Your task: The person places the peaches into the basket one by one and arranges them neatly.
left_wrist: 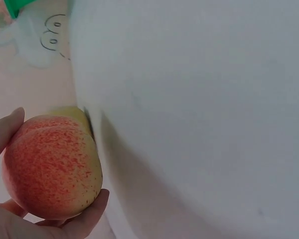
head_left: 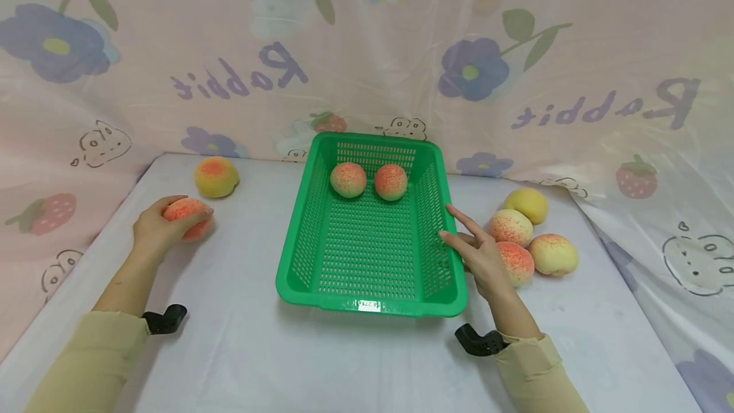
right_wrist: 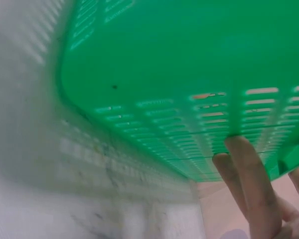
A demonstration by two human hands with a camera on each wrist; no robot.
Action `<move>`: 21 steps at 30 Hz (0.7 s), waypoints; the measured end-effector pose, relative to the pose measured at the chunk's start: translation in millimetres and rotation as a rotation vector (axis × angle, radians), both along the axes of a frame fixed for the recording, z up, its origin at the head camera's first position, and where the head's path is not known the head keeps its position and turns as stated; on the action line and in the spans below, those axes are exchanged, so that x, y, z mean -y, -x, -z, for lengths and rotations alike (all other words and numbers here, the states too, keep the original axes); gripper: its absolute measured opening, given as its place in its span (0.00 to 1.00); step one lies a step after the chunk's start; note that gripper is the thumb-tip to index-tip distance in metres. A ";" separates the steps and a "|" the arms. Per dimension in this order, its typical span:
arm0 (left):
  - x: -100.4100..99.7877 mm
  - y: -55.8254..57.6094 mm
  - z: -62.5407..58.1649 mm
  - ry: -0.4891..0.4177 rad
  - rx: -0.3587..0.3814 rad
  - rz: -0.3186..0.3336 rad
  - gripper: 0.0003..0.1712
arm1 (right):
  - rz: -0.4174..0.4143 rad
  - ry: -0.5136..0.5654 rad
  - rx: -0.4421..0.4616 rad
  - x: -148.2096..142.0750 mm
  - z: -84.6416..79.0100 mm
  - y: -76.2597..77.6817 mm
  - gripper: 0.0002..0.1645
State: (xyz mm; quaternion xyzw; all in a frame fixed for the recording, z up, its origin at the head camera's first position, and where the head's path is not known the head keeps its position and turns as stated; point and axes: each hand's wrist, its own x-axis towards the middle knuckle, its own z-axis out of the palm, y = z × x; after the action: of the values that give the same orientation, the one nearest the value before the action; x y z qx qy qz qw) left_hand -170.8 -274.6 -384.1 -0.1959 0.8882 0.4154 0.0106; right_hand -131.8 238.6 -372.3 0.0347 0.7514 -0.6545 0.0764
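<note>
My left hand (head_left: 157,227) holds a red-orange peach (head_left: 189,218) with thumb and fingers around its sides. The left wrist view shows this peach (left_wrist: 52,167) close up, red on most of it and yellow at one edge, with a shadow on the table beside it. Just behind is a yellow peach with a red top (head_left: 216,176). At the middle stands a green slotted basket (head_left: 367,304) with two peaches near its far end, one at left (head_left: 348,180) and one at right (head_left: 391,181). My right hand (head_left: 484,260) grips its right rim, with two fingers (right_wrist: 251,184) against the outer wall.
To the right of the basket several peaches lie grouped, among them a yellow one (head_left: 526,206) and a pale one (head_left: 553,254). A printed curtain (head_left: 367,50) hangs behind the white-covered table (head_left: 241,349).
</note>
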 end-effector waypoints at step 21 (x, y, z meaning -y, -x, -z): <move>-46.0 -1.4 -50.8 -0.007 -0.088 0.197 0.50 | -0.004 -0.005 -0.007 -0.7 -0.1 -0.1 0.38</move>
State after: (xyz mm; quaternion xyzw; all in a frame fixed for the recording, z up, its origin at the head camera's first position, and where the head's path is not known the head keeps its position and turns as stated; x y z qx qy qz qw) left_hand -169.4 -228.6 -333.4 -0.0894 0.9013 0.4236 0.0131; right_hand -131.7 239.3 -372.2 0.0314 0.7534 -0.6525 0.0751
